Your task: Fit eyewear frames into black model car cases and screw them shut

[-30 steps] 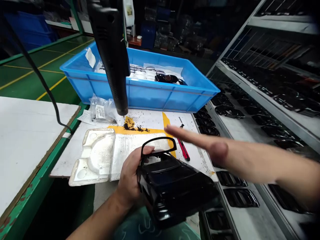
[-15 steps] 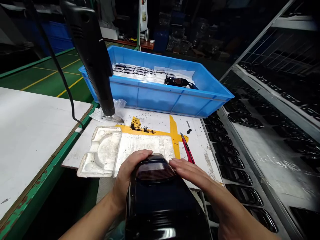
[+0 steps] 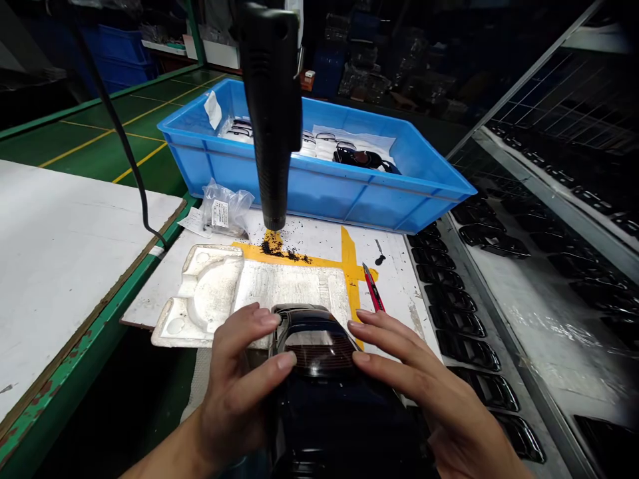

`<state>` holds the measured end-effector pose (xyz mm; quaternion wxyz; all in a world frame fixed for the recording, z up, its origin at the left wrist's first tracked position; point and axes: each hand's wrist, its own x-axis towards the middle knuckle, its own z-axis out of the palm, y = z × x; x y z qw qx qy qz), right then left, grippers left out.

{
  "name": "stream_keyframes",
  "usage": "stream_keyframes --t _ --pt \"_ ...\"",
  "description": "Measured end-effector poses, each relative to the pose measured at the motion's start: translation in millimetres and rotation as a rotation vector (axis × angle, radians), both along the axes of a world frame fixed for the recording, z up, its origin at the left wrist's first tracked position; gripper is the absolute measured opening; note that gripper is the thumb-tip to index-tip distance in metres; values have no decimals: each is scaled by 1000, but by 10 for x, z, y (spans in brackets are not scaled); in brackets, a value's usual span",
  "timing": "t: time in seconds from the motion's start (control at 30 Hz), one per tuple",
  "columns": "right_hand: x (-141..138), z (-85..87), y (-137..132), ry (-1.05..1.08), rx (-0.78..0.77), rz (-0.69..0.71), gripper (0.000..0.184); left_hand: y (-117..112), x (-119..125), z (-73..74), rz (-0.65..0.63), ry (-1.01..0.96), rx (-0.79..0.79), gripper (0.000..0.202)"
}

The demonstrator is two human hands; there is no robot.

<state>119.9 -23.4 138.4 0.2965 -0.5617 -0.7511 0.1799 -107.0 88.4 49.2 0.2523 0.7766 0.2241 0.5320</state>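
A glossy black model car body is close below me, its window end pointing toward the bench. My left hand grips its left side, with the thumb lying by the window and the fingers at the far corner. On the opposite side, my right hand has its fingertips resting along the window's edge. Just beyond lies a worn white foam cradle. A black electric screwdriver hangs above the bench, its tip over a scatter of tiny black screws on yellow tape.
A red utility knife and a small dark-handled tool lie right of the foam. Behind stands a blue bin holding black car parts. A clear bag sits at the left. Rows of black shells line the right side.
The screwdriver has swung right across the bin. My left thumb has come round toward the window, and the right fingers have spread a little along its edge. The car body has shifted slightly right.
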Motion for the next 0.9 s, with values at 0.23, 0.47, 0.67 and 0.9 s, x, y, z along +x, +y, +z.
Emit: stream_keyframes --t 0.23,0.47,0.67,0.9 --pt "-20 44 7 20 -33 22 56 38 -10 179 -108 -30 34 19" --pt "-36 21 26 81 -67 7 69 31 -3 128 -112 -81 20 33" --pt "40 16 54 34 -38 156 69 19 3 193 -97 -6 40 22" --pt "10 -70 7 110 -28 63 88 25 -30 121 -138 -33 21 32"
